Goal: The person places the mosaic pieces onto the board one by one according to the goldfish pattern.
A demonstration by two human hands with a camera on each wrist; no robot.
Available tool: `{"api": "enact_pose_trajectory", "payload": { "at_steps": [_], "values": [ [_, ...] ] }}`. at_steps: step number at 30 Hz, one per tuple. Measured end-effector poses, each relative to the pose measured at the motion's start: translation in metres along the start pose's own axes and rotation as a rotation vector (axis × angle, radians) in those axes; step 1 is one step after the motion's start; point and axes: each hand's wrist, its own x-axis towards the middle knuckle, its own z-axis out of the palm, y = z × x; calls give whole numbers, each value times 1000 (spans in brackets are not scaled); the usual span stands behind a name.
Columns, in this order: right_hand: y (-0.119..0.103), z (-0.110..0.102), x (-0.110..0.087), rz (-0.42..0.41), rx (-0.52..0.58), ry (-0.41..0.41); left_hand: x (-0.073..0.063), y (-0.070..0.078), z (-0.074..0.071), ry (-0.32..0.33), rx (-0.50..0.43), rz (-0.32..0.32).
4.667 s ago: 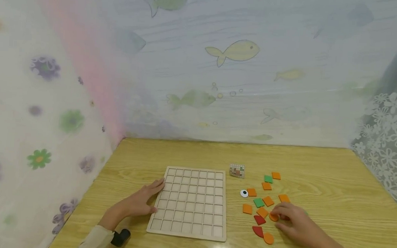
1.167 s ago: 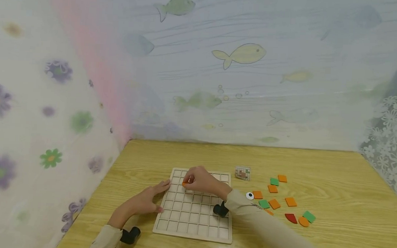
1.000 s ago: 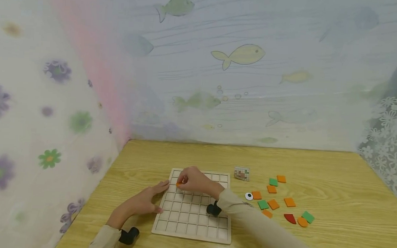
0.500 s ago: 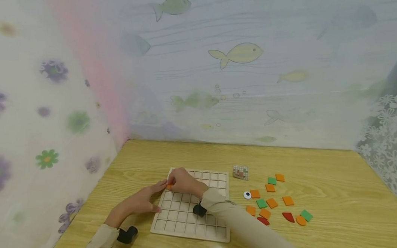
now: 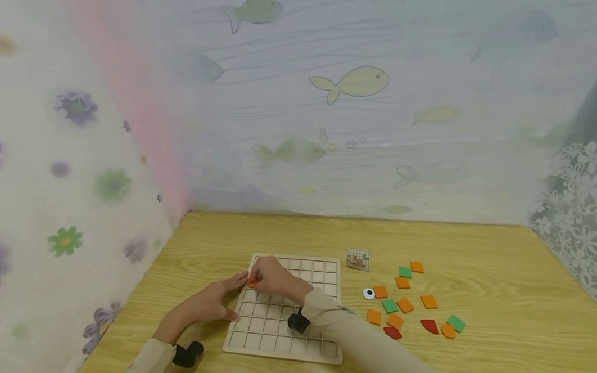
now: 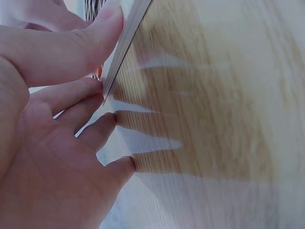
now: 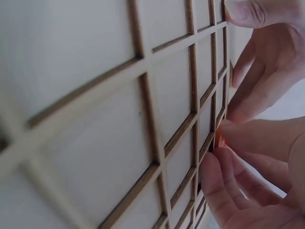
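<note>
A wooden grid board (image 5: 289,357) lies on the table, divided into square cells. My right hand (image 5: 275,277) reaches across it and pinches a small orange tile (image 5: 252,284) at a cell in the leftmost column, near the upper part. In the right wrist view, thumb and fingers surround the orange tile (image 7: 219,137), so its full shape is hidden. At the board's left side, my left hand (image 5: 211,301) has its fingers extended and touches the rim. The left wrist view has the thumb of the left hand (image 6: 62,138) against the board's edge (image 6: 125,43).
Right of the board lie several loose orange tiles (image 5: 405,305), green tiles (image 5: 390,306), red quarter-round tiles (image 5: 429,326) and a round orange tile (image 5: 448,330). A white eye disc (image 5: 369,293) is among them. A small printed grid card (image 5: 358,260) sits by the board's upper right corner.
From the loose pieces at right, my right hand has come over to the board with an orange tile, then moved left along it to the leftmost column. The left hand stays at the rim.
</note>
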Motion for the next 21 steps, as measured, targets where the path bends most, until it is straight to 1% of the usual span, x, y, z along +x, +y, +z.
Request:
{"api": "enact_pose_trajectory", "payload": {
  "at_steps": [6, 13, 17, 21],
  "values": [
    [-2, -11, -15, 23, 112, -69, 0, -1, 1, 9, 16, -14],
    [-8, -35, -44, 18, 196, -105, 2, 1, 0, -2, 42, -8],
    [-11, -50, -63, -13, 209, -132, 3, 1, 0, 3, 48, -2],
    [-10, -63, -81, -41, 210, -141, 1, 0, 1, 6, 41, -19]
  ]
}}
